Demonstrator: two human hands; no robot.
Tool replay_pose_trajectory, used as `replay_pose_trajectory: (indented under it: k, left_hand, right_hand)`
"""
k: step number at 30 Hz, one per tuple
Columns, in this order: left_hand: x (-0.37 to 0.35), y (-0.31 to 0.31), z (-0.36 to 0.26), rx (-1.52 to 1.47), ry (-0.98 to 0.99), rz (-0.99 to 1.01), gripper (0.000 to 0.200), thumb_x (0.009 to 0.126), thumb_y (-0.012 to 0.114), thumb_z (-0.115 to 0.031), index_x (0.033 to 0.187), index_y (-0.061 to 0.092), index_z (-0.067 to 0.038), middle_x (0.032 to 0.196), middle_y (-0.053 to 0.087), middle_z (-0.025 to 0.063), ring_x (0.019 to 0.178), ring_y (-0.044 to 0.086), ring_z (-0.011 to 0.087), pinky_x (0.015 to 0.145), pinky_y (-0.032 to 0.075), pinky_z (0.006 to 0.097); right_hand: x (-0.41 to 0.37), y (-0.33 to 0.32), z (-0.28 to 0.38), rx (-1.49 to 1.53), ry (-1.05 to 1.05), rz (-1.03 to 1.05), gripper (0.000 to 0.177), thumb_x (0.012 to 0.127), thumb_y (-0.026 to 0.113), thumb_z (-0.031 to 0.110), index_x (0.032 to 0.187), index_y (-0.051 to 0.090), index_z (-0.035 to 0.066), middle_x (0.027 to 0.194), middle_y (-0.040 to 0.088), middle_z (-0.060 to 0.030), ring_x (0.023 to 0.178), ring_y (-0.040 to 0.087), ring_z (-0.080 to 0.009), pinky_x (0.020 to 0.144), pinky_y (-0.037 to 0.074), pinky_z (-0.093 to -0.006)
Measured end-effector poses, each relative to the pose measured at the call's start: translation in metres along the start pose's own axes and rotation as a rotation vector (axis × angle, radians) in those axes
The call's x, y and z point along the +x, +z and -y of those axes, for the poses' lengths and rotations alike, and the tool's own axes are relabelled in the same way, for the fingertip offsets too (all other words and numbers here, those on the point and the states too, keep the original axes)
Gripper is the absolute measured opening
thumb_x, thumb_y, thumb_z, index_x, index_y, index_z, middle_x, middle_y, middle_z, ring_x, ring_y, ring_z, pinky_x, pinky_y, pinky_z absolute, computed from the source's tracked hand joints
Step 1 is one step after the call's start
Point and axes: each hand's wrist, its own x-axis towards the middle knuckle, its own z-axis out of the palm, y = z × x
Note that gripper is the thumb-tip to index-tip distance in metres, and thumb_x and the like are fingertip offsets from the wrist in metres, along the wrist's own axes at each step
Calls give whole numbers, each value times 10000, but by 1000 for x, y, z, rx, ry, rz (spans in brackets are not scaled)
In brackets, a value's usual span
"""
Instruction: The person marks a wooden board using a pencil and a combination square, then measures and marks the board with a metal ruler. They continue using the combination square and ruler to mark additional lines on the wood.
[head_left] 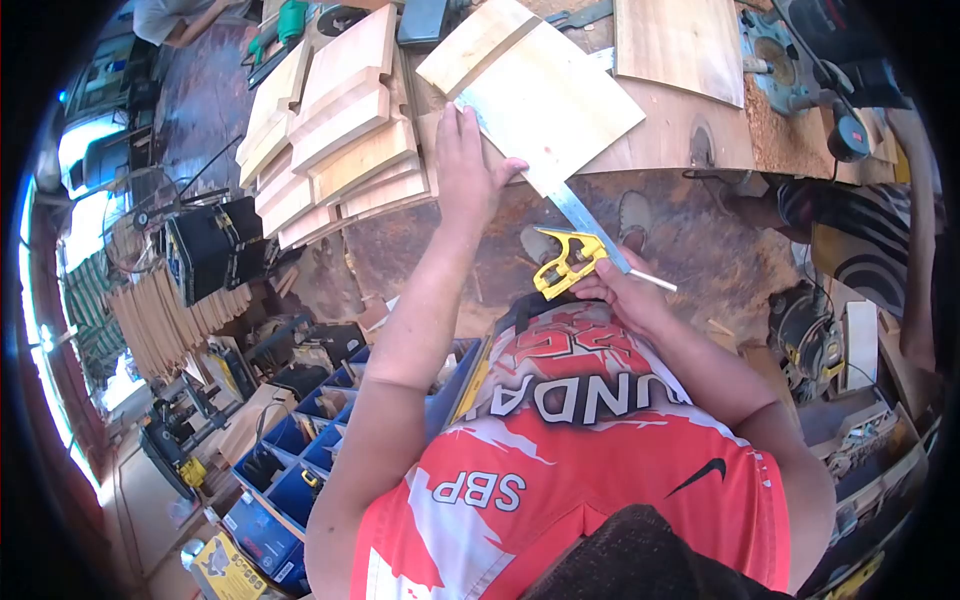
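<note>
My left hand holds a pale wooden board by its left edge, the fingers along the edge and the thumb spread toward the near corner. A groove crosses the board near its far end. My right hand is closed around a combination square with a yellow head. Its steel blade runs up to the near corner of the board. A thin white pencil-like stick also pokes out from the right hand. Part of that hand's fingers is hidden behind the square.
Several notched wooden boards are stacked at the left of the workbench. Another flat board lies at the right, beside a router-like tool and sawdust. Blue bins stand lower left. Another person's legs show at the right.
</note>
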Motion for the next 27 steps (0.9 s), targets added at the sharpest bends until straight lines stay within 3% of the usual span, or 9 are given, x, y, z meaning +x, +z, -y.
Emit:
replay_pose_trajectory:
  k: [13,15,27]
  left_hand:
    - [-2,6,8,-13,22,28,1108,686,755,-573,1481,330,71,1536,340,298,1414,366,416,1141,291,504]
    - [-3,3,8,-31,22,43,1106,728,694,-649,1502,325,48,1550,335,286,1389,400,424,1130,332,483]
    - [-4,2,9,-35,-3,68,1191,652,743,-661,1505,320,55,1560,310,299,1414,376,430,1139,330,500]
  right_hand:
    - [-2,4,4,-39,25,-37,349,1040,545,205,1302,484,-18,1140,667,-161,960,712,-223,840,598,-300]
    - [-2,4,4,-41,28,-43,352,1040,546,207,1301,484,-20,1140,666,-163,960,711,-224,840,598,-300]
    - [-1,5,6,-51,27,-38,379,1023,575,221,1291,486,-32,1138,657,-170,945,714,-220,821,603,-297]
